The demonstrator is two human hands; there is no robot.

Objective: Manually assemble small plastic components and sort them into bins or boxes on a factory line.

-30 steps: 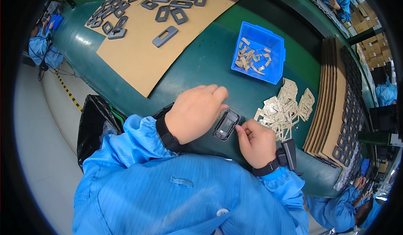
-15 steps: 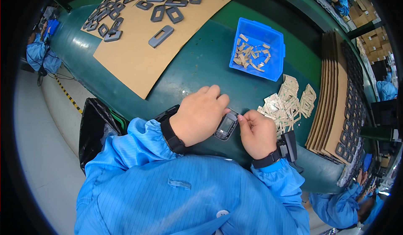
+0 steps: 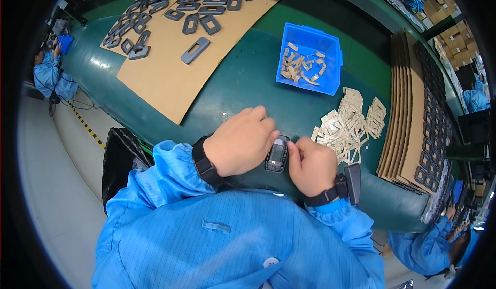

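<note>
Between my hands is a small dark grey plastic housing (image 3: 277,154) with a window in it, held just above the green table. My left hand (image 3: 240,143) grips its upper left edge, the fingers curled and the thumb against the rim. From the right, my right hand (image 3: 314,166) is closed with its thumb and finger pinched at the housing's upper right edge. Whether something small is also in that pinch is hidden. Right of my right hand lies a loose pile of cream adhesive pieces (image 3: 343,126).
A blue bin (image 3: 330,85) with tan scraps stands beyond my hands. Grey plastic frames (image 3: 195,50) lie on cardboard (image 3: 160,90) at far left. Stacked cardboard sheets (image 3: 400,108) with dark frames stand at right. A black bag (image 3: 116,160) hangs at the left table edge. Co-workers sit nearby.
The housing has turned more upright in my hands. My right hand has shifted slightly left and down; my left hand still grips the housing. The view has shifted slightly.
</note>
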